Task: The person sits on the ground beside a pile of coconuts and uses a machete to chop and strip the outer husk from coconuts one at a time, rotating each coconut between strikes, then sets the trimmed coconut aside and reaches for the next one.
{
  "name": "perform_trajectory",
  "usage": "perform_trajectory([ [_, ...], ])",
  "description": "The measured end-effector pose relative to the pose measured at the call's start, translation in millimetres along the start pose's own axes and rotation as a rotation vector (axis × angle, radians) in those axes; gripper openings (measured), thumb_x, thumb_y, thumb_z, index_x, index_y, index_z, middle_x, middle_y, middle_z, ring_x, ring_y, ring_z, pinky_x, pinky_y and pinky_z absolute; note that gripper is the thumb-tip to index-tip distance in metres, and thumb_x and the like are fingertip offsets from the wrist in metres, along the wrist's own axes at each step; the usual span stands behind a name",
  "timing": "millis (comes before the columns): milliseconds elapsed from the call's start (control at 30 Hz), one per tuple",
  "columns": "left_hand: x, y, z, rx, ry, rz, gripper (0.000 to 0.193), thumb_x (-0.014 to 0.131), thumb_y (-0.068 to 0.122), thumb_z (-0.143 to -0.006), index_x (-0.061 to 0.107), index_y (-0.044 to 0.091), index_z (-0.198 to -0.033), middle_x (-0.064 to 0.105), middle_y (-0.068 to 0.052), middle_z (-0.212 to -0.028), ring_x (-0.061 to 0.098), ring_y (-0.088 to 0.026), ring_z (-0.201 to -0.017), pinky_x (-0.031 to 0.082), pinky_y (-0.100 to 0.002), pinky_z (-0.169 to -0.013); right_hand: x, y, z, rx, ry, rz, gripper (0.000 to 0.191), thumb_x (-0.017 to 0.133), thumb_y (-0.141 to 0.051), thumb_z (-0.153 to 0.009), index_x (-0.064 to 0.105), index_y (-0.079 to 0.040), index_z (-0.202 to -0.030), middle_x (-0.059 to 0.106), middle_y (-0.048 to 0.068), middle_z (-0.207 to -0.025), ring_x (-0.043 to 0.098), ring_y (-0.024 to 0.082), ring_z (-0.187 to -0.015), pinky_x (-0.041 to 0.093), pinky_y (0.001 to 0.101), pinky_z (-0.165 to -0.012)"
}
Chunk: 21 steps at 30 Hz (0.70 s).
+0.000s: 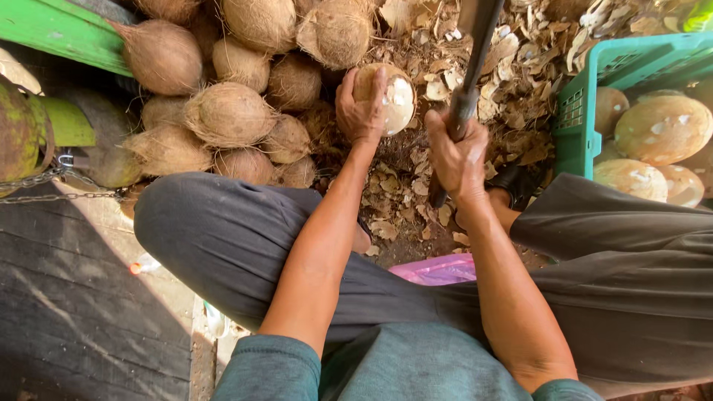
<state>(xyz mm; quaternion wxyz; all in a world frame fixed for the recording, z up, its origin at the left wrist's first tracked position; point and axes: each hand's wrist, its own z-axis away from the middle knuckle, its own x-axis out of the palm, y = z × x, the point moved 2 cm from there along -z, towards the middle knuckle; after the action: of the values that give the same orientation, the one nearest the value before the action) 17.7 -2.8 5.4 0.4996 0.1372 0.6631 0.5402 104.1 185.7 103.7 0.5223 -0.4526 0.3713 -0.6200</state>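
Note:
My left hand [361, 111] grips a partly peeled coconut [394, 96] from its left side, holding it above the chip-strewn ground. White flesh shows where its brown shell is cut away. My right hand [458, 152] is closed around the dark handle of a long blade [475, 52] that rises toward the top of the view, just right of the coconut. Both forearms reach forward between my knees in dark grey trousers.
A pile of husked brown coconuts [230, 111] lies at the upper left. On the right, a green plastic crate [587, 111] holds several peeled pale coconuts [661, 130]. Dry shell chips [520, 67] cover the ground. A pink bag [438, 269] lies between my legs. A chain [44, 182] hangs left.

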Motion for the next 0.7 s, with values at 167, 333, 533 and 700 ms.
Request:
perform_trajectory([
  [167,-1,0,-3,-0.006,-0.028,-0.038,0.074,0.056,0.082,-0.077,0.063,0.03,-0.129,0.067,-0.004,-0.129,0.069,-0.027,-0.114,0.06,-0.046,-0.079,-4,40,-8,0.482,-0.079,0.708,0.021,0.063,-0.025,-0.098,0.061,-0.012,-0.082,0.055,0.003,-0.065,0.047,0.013,-0.047,0.041,0.0329,-0.039],
  [333,-1,6,0,0.01,0.008,-0.044,0.077,0.059,0.083,-0.076,0.064,0.027,-0.13,0.064,-0.007,-0.132,0.065,-0.029,-0.117,0.058,-0.047,-0.081,-6,20,-8,0.5,-0.078,0.741,0.029,0.067,-0.032,-0.097,0.058,-0.01,-0.082,0.054,0.002,-0.064,0.047,0.013,-0.047,0.042,0.0316,-0.041],
  [533,-2,14,2,-0.107,0.003,-0.022,0.077,0.057,0.08,-0.076,0.062,0.025,-0.13,0.064,-0.007,-0.125,0.068,-0.027,-0.107,0.06,-0.046,-0.072,5,-6,-1,0.063,0.097,0.336,0.033,0.068,-0.029,-0.101,0.051,-0.009,-0.08,0.054,0.001,-0.064,0.049,0.011,-0.048,0.044,0.0307,-0.041],
  [700,-7,15,6,-0.148,-0.014,0.094,0.071,0.058,0.077,-0.073,0.067,0.026,-0.121,0.069,-0.003,-0.114,0.071,-0.024,-0.098,0.06,-0.048,-0.069,12,29,1,0.377,-0.025,0.523,0.015,0.065,-0.023,-0.093,0.058,-0.011,-0.085,0.057,0.002,-0.064,0.048,0.013,-0.043,0.044,0.0331,-0.038],
])
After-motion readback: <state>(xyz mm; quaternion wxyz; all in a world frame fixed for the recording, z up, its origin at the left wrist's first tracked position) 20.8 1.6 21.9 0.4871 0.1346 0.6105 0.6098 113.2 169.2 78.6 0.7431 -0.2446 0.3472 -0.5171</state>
